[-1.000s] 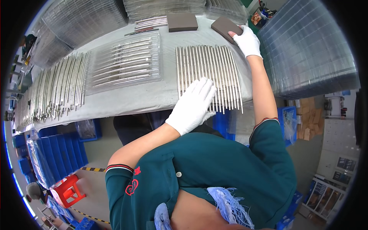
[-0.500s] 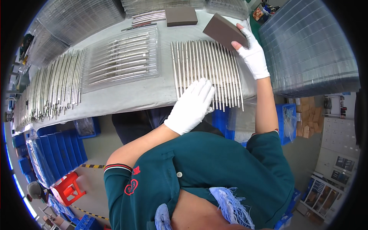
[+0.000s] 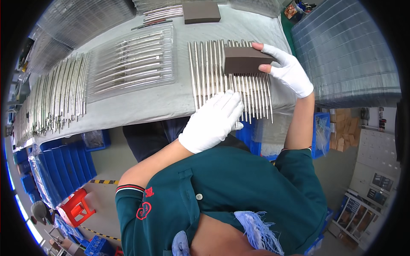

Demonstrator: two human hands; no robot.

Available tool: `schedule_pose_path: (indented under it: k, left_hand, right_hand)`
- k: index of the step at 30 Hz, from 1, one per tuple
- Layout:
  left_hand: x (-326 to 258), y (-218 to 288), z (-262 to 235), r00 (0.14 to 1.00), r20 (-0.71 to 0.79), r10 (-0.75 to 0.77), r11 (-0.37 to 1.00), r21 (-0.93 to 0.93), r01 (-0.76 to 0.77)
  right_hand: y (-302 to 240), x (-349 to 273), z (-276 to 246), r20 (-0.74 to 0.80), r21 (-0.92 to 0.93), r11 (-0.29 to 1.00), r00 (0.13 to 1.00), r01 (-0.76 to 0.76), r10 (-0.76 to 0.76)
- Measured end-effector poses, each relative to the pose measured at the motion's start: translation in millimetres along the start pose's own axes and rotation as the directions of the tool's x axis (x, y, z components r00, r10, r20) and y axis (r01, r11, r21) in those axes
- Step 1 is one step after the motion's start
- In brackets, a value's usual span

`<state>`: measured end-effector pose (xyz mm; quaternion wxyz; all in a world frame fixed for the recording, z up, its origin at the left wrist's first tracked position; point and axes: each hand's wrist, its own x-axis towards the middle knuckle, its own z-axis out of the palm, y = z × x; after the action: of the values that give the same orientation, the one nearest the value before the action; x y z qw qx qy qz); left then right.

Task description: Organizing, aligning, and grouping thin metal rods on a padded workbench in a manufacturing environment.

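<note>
1. The person's two hands, in white gloves, were well apart from each other above a cloth-covered table (image 3: 143, 101).
2. The right hand (image 3: 288, 70), thumb and index fingertip bare, was clamped on the right end of a dark brown block (image 3: 245, 62), thumb on the near side and finger on the far side.
3. The block stretched leftward from that hand, across the far part of a row of silvery metal rods (image 3: 207, 70); whether it touched them could not be told.
4. The left hand (image 3: 213, 120) lay palm down, fingers straight and held together, over the near ends of the row; what was under its palm was hidden.
5. The rods lay side by side, pointing away from the person, beyond the left hand and to the left of the right hand.
6. Left of the left hand and farther off was a clear plastic tray (image 3: 171, 57) with more rods, and left of that a dense spread of rods (image 3: 64, 91).
7. Well beyond the left hand lay a second brown block (image 3: 201, 13).
8. Right of the right hand rose a tall stack of clear trays (image 3: 348, 64).
</note>
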<state>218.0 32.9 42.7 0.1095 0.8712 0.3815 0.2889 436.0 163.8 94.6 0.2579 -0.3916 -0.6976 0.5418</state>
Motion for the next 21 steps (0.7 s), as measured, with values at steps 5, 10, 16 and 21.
schedule_pose_path:
  k: [5,10,16,21]
  left_hand:
    - [4,-1,3,1.000,0.023,-0.012,1.000,-0.025,0.013]
    - [0,-2,4,0.999,-0.036,-0.018,0.999,-0.041,0.016]
    - [-1,-4,3,0.999,-0.040,-0.021,0.999,-0.050,0.019]
    - [0,-3,6,0.998,-0.066,-0.005,1.000,-0.021,0.003]
  right_hand:
    - [-2,9,27,0.069,-0.294,0.927,0.973,0.232,-0.221]
    - [6,2,5,-0.058,-0.053,0.999,0.998,-0.011,0.007]
    - [7,2,12,-0.092,-0.064,0.998,0.995,0.021,-0.027]
    - [7,4,17,-0.074,-0.277,0.956,0.990,0.094,-0.119]
